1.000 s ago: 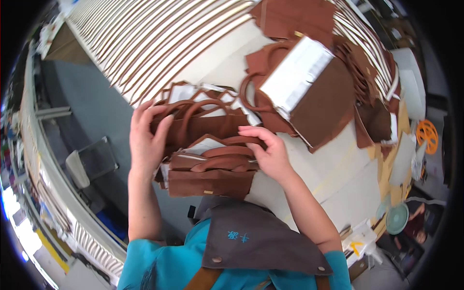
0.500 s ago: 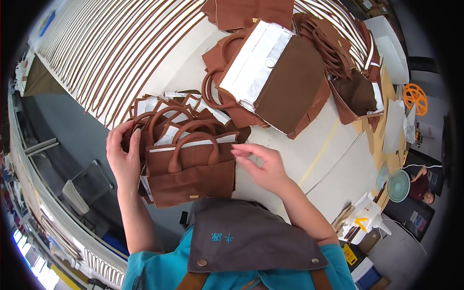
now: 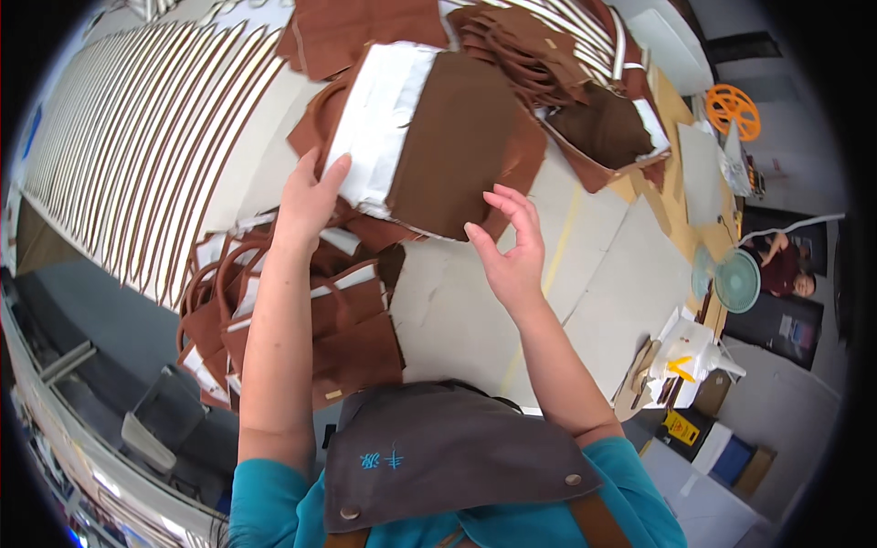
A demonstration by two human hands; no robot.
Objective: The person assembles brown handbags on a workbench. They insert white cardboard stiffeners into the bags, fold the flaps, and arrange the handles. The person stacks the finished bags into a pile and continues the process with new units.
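A stack of brown bag pieces lies in front of me on the table. On top is a dark brown panel (image 3: 457,137) with a white backing strip (image 3: 379,128) along its left side. My left hand (image 3: 309,201) is at the strip's lower left edge, thumb and fingers apart. My right hand (image 3: 513,247) hovers at the panel's lower right edge, fingers spread and holding nothing. Below my left forearm lies a pile of brown handbag bodies (image 3: 356,352) with rounded handles, partly hidden by that arm.
Long brown-and-white strips (image 3: 137,155) lie in rows at the left. More brown pieces (image 3: 521,55) and an open dark-lined bag piece (image 3: 598,128) sit at the back right. A green fan (image 3: 736,280) and orange reel (image 3: 733,111) are at the right; a person (image 3: 781,269) is beyond.
Both hands have left the handbag pile and moved up to the panel with the white strip. My view has shifted, so the table things appear further left.
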